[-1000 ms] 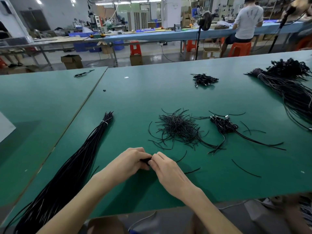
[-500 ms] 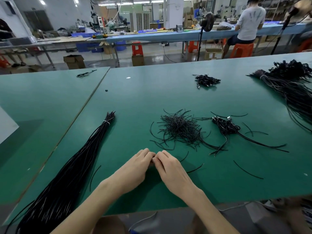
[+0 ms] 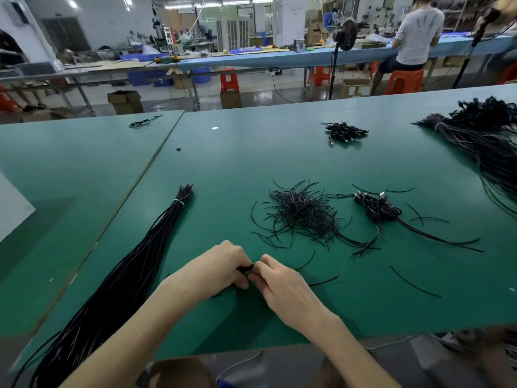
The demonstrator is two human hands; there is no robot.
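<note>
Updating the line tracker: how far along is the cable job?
Done, apparently: a near heap and a far heap of coiled cables. In hand: left hand and right hand pinch one black cable piece between them. Left: long tied cable bundle, bigger bundle at right, pile of short wires.

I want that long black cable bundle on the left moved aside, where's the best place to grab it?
I'd grip the cable bundle at its white tie near the far end, where the strands are cinched narrow. Come from above, wrapping across it; nearer you it fans out loose.
</note>
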